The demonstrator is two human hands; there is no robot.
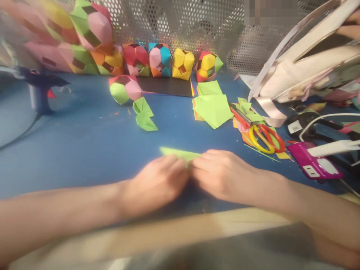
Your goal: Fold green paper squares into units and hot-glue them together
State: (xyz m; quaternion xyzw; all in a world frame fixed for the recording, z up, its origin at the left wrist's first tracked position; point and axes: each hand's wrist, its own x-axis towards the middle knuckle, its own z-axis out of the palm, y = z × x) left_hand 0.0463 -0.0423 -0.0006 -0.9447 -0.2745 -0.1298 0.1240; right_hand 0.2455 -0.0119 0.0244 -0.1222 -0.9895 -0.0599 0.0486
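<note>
- Nearest me, the tabletop's pale front edge (180,228) runs below both forearms.
- Left hand (160,178): fingers curled closed on the green paper (180,153). Right hand (223,174): closed likewise, just beside it. Fingertips hidden; I cannot tell their exact grip.
- The paper lies between and slightly beyond the hands, one narrow end projecting left. Any crease there is too blurred to certify.
- My judgement on handling: I would line up the edges before pressing, let one hand anchor while the other runs along the fold, and press evenly; thin paper could skew or tear if both hands pull.
- Surface: blue tabletop (92,150), with small scraps about.
- Right side: power strip (323,167), scissors (264,137) on offcuts.
- Beyond the hands: folded green pieces (146,118) and stacked green sheets (212,108).
- Left side: what appears to be a glue gun (35,97).
- Far: coloured paper models (182,62) in a row before a perforated metal panel (180,22).
</note>
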